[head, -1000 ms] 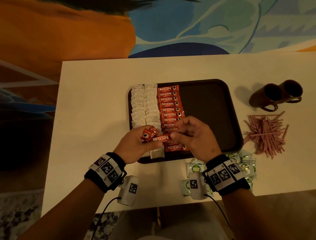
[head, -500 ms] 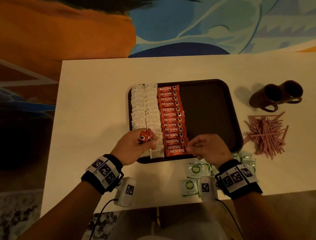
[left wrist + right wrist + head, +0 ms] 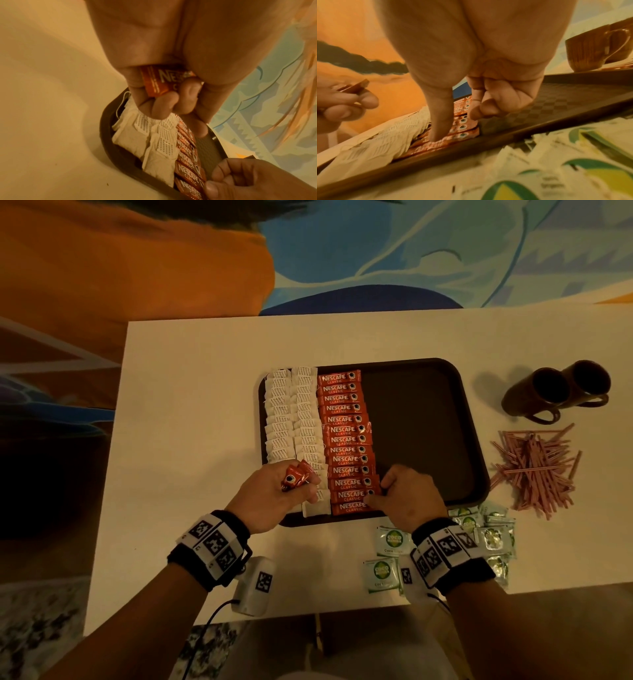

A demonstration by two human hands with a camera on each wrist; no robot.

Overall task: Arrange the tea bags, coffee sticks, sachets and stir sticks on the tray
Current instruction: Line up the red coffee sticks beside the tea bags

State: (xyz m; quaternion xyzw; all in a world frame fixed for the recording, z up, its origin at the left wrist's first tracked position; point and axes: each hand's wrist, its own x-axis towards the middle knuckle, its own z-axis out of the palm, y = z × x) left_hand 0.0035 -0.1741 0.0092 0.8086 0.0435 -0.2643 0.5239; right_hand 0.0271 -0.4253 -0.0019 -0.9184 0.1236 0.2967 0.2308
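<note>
A dark brown tray [image 3: 421, 412] holds two columns of white tea bags [image 3: 291, 412] on its left side. Beside them runs a column of red Nescafe coffee sticks [image 3: 344, 440]. My left hand [image 3: 308, 484] hovers over the near tea bags and grips a small bunch of spare coffee sticks [image 3: 159, 81]. My right hand [image 3: 380, 491] sits at the near right end of the coffee column. Its fingers are curled, and its thumb [image 3: 440, 129] presses down on the nearest sticks. Pink stir sticks [image 3: 537, 470] and green sachets [image 3: 390, 539] lie on the table off the tray.
Two brown mugs [image 3: 555, 392] lie on their sides at the far right of the white table [image 3: 191, 440]. The right half of the tray is bare. The sachets are scattered under and around my right wrist, near the table's front edge.
My right hand took a coffee stick from beside my left hand and laid it at the near end of the column. It now presses there. My left hand barely moved.
</note>
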